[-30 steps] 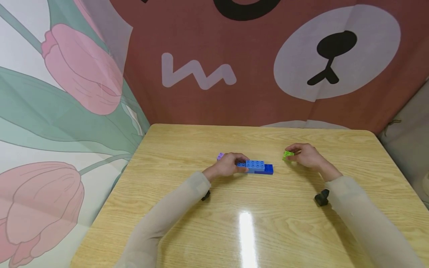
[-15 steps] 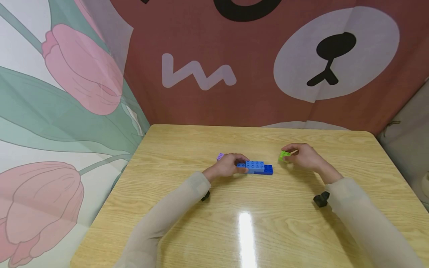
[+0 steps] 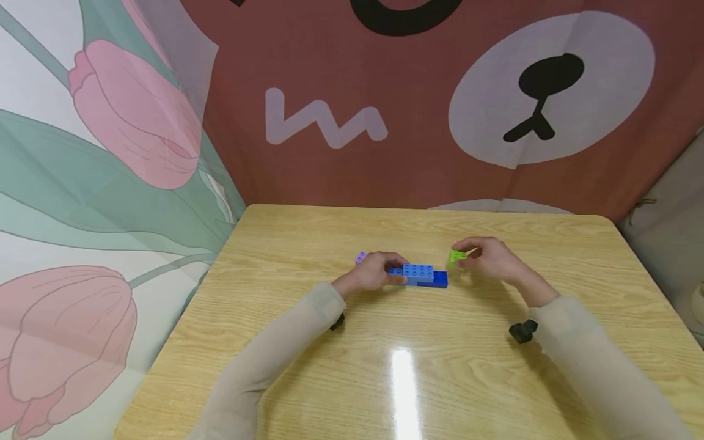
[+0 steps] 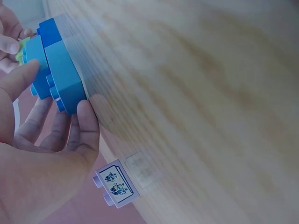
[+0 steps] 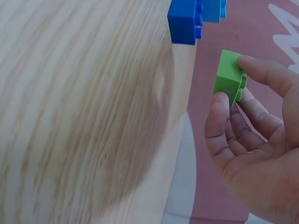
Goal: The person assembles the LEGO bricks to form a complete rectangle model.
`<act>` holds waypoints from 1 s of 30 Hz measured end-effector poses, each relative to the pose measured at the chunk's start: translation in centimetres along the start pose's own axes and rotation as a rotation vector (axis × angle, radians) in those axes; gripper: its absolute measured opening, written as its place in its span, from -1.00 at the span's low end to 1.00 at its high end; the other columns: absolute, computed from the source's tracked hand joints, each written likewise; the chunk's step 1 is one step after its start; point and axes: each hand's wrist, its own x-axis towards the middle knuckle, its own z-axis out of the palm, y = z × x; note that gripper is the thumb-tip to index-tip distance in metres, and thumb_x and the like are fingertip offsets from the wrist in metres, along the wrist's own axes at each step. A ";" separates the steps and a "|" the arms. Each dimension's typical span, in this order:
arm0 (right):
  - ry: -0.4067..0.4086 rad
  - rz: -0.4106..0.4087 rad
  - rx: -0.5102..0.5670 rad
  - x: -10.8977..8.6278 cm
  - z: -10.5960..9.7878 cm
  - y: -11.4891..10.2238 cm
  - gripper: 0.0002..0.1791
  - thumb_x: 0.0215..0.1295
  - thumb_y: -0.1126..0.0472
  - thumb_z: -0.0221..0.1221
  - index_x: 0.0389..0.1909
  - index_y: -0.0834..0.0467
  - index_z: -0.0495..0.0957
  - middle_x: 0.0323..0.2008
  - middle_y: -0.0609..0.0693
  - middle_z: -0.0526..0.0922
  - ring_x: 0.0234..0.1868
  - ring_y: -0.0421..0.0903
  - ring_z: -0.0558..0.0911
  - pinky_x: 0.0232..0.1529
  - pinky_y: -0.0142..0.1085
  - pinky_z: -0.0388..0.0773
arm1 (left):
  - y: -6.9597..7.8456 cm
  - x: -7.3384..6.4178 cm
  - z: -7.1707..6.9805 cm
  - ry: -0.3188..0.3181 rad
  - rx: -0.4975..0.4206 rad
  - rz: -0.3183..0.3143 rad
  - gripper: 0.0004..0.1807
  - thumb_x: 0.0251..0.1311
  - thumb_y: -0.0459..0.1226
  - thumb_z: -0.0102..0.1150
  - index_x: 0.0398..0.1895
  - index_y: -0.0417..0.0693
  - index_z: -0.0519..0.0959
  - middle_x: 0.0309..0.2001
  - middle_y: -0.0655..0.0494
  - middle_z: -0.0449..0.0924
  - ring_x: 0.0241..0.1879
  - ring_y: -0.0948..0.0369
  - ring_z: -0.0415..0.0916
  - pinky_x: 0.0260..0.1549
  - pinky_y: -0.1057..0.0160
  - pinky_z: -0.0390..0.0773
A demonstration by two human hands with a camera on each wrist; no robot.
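Observation:
My left hand (image 3: pixel 374 271) grips the left part of a low stack of toy building bricks on the table. A light blue brick (image 3: pixel 418 271) tops the stack, with a dark blue brick (image 3: pixel 441 279) jutting out on the right below it. In the left wrist view, thumb and fingers lie on both sides of the light blue bricks (image 4: pixel 65 74). My right hand (image 3: pixel 494 258) pinches a small lime green brick (image 5: pixel 227 74) between thumb and fingers, studs facing the palm side. The green brick is raised above the table, just right of the dark blue brick.
A purple brick (image 4: pixel 117 184) with a printed picture on its side stands behind my left hand, partly hidden in the head view. The wooden table (image 3: pixel 308 379) ends at the back against a brown bear-print cloth (image 3: pixel 407 122). A flower-print cloth (image 3: pixel 110 201) hangs at the left.
My right hand has moved left with the green brick, closer to the blue stack, and the brick has turned slightly. The left hand and the stack have stayed in place.

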 end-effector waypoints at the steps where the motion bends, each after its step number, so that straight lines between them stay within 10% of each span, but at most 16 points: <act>1: -0.002 -0.005 0.000 0.0 0.1 -0.1 -0.55 0.37 0.14 0.26 0.23 0.20 0.53 0.16 0.29 0.56 -0.05 0.07 0.65 -0.27 -0.28 0.63 | 0.0 0.0 0.0 0.000 -0.002 -0.002 -0.57 0.29 -0.02 0.30 0.20 0.16 0.57 0.10 0.21 0.63 0.02 0.31 0.55 0.04 0.29 0.56; 30: -0.064 -0.027 -0.052 0.2 2.8 -1.8 -0.58 0.26 0.15 0.36 0.13 0.15 0.62 0.05 0.19 0.65 -0.10 -0.01 0.65 -0.25 -0.28 0.60 | 0.2 0.1 0.0 0.003 0.012 0.012 -0.58 0.32 -0.09 0.28 0.21 0.10 0.56 0.06 0.17 0.66 -0.11 0.34 0.55 -0.10 0.38 0.55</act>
